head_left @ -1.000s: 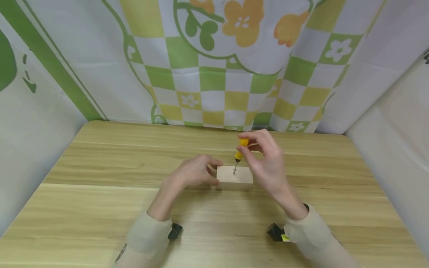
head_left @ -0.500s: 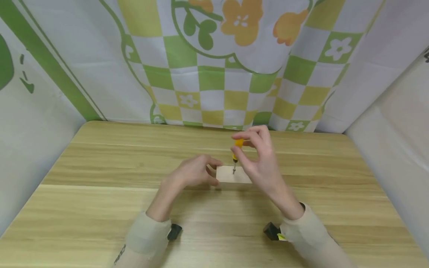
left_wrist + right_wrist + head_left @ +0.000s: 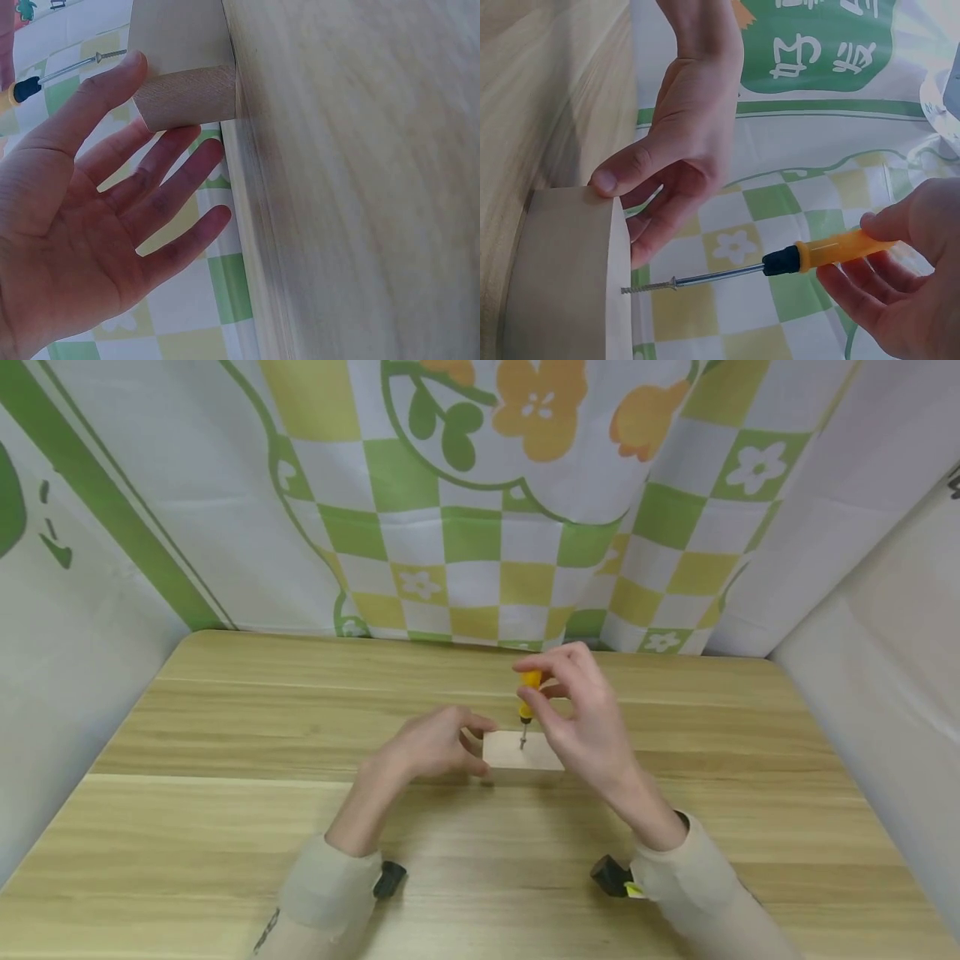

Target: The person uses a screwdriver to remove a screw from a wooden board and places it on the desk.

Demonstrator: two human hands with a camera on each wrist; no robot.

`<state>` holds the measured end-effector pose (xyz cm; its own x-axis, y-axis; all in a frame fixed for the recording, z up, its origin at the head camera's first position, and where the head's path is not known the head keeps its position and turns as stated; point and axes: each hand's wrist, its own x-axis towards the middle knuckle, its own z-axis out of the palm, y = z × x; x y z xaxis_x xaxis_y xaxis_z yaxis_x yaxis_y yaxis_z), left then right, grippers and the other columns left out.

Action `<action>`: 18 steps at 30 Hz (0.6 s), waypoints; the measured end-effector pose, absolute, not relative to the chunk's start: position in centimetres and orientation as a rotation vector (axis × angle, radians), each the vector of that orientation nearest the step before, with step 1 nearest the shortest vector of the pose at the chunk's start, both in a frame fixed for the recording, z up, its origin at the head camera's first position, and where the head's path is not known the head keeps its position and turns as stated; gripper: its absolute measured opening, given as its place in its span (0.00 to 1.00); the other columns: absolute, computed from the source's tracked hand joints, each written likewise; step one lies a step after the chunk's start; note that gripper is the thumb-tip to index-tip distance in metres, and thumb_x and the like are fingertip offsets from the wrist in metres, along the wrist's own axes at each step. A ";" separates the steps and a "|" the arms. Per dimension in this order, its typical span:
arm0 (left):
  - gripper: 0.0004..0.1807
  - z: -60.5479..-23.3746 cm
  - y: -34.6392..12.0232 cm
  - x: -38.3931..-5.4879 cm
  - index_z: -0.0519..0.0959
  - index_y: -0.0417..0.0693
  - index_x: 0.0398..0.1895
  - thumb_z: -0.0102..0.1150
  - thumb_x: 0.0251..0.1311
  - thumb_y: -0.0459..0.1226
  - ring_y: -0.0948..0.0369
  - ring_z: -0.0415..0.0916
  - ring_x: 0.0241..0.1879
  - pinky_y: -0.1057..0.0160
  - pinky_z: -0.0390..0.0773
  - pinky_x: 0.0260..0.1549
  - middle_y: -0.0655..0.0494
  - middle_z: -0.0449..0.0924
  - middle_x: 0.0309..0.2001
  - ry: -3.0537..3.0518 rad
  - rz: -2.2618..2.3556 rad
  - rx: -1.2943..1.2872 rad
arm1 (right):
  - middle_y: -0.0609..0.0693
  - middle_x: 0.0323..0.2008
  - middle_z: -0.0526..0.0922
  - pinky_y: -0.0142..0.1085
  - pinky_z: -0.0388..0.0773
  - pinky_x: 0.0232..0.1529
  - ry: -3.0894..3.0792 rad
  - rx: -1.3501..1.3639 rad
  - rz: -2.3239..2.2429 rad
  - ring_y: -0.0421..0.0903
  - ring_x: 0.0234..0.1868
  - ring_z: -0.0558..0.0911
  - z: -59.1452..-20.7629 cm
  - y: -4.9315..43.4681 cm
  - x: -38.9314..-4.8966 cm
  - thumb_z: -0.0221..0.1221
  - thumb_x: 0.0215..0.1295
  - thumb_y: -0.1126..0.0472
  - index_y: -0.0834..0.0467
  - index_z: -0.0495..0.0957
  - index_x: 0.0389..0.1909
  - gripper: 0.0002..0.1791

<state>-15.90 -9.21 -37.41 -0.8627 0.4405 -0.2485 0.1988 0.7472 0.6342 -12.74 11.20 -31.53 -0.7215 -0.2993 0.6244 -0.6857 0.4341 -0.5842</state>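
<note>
A pale wooden block (image 3: pixel 504 752) lies on the table. My left hand (image 3: pixel 437 745) holds its left end, the thumb on the near side and fingertips on the far side; the other fingers are spread in the left wrist view. A threaded screw (image 3: pixel 649 286) stands nearly upright out of the block's top face, most of its shank showing. My right hand (image 3: pixel 588 714) pinches the yellow handle of a screwdriver (image 3: pixel 838 247) between thumb and fingers. Its blade tip meets the screw head, in line with the screw. The lower fingers curl loosely beside the handle.
The wood-grain table (image 3: pixel 247 843) reaches back to a green, yellow and white checked curtain (image 3: pixel 472 539). Pale fabric hangs along both sides. Each forearm wears a light cuff with a small black device (image 3: pixel 390 878) near the wrist.
My right hand has shifted slightly left, bringing the screwdriver from a lean to nearly upright over the screw. My left hand and the block have stayed in place.
</note>
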 end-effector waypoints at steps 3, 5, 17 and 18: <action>0.33 -37.4 -9.2 -15.9 0.79 0.62 0.62 0.75 0.47 0.46 0.64 0.83 0.47 0.52 0.79 0.51 0.59 0.84 0.52 2.563 0.867 0.487 | 0.54 0.45 0.77 0.34 0.84 0.45 -2.285 0.869 1.233 0.46 0.47 0.81 -31.4 11.3 -12.7 0.60 0.62 0.77 0.62 0.81 0.50 0.16; 0.33 -37.3 -9.2 -15.9 0.79 0.63 0.62 0.75 0.47 0.46 0.64 0.83 0.47 0.52 0.78 0.52 0.59 0.84 0.52 2.562 0.866 0.483 | 0.53 0.47 0.78 0.34 0.83 0.46 -2.291 0.895 1.255 0.46 0.48 0.81 -31.3 11.4 -12.8 0.59 0.63 0.78 0.62 0.80 0.50 0.16; 0.33 -37.3 -9.2 -15.8 0.79 0.62 0.62 0.75 0.48 0.46 0.64 0.83 0.48 0.51 0.79 0.52 0.59 0.84 0.53 2.553 0.867 0.483 | 0.54 0.37 0.77 0.38 0.82 0.36 -2.221 0.867 1.158 0.46 0.36 0.78 -31.3 11.9 -13.4 0.71 0.53 0.71 0.62 0.84 0.41 0.13; 0.33 -37.3 -9.2 -15.8 0.79 0.62 0.62 0.75 0.48 0.46 0.64 0.83 0.47 0.51 0.79 0.52 0.59 0.84 0.53 2.554 0.868 0.485 | 0.53 0.35 0.77 0.36 0.82 0.35 -2.210 0.868 1.154 0.45 0.34 0.78 -31.2 11.9 -13.5 0.71 0.52 0.72 0.61 0.84 0.40 0.13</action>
